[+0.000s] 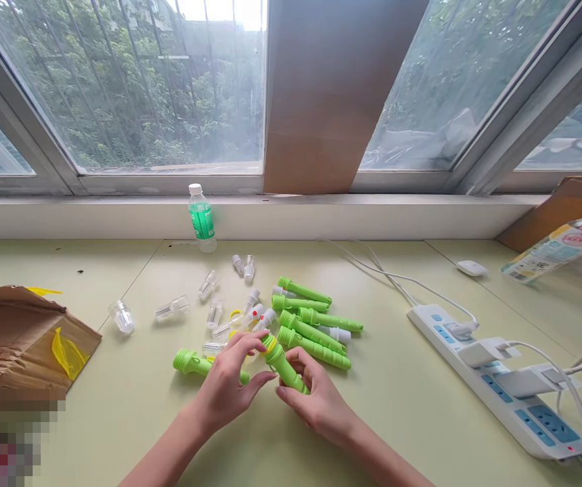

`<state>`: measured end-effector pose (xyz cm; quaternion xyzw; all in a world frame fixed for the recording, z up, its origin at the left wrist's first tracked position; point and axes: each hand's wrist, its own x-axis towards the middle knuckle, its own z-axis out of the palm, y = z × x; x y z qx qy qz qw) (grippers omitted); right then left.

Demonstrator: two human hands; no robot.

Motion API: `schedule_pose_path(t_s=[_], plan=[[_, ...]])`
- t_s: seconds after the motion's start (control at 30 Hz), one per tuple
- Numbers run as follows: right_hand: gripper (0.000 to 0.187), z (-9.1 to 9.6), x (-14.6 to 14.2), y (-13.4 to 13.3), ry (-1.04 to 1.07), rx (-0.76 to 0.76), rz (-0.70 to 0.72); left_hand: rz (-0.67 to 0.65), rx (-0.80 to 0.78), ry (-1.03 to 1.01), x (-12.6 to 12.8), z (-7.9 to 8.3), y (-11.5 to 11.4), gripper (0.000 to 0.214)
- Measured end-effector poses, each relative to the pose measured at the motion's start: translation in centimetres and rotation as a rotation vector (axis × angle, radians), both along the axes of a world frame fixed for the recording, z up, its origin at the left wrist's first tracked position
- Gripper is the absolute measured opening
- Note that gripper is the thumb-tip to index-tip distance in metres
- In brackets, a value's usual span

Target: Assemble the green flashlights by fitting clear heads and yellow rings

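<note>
My right hand [316,392] is closed around the lower part of a green plastic handle [287,372], tilted with its threaded end up and to the left. A yellow ring [269,343] sits around that upper end. The curled fingers of my left hand [235,372] are on the ringed end, with the thumb beside the tube. Under my left hand lies another green handle [192,362], partly hidden. Just beyond my hands, several green handles [314,331] lie in a pile. Left of them are scattered several clear plastic pieces [172,308], some with white ends.
On the left stands an opened cardboard box [27,338] with a yellow scrap [70,355]. A green-labelled bottle [202,220] stands by the sill. At right lie a white power strip [494,379] with plugs and cables, a white device [471,268] and a tilted labelled bottle [560,247].
</note>
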<state>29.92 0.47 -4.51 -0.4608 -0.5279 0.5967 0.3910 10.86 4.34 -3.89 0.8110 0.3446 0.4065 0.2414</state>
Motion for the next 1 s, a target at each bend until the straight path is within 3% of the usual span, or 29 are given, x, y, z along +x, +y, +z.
schedule_pose_path(t_s=[0.13, 0.33, 0.43, 0.7, 1.0], plan=[[0.02, -0.02, 0.06, 0.24, 0.012, -0.068, 0.033, 0.049, 0.037, -0.034, 0.07, -0.16, 0.15, 0.025], [0.024, 0.68, 0.39, 0.53, -0.023, 0.076, 0.078, 0.076, 0.152, -0.035, 0.12, -0.1, 0.04, 0.021], [0.027, 0.52, 0.41, 0.47, -0.016, 0.03, 0.104, 0.051, 0.131, 0.0, 0.07, -0.02, 0.06, 0.021], [0.023, 0.36, 0.08, 0.17, -0.021, -0.062, -0.011, 0.028, 0.098, -0.009, 0.04, -0.09, 0.19, 0.018], [0.031, 0.54, 0.13, 0.44, -0.058, 0.099, 0.072, 0.034, 0.081, 0.029, -0.12, 0.34, 0.13, 0.019]])
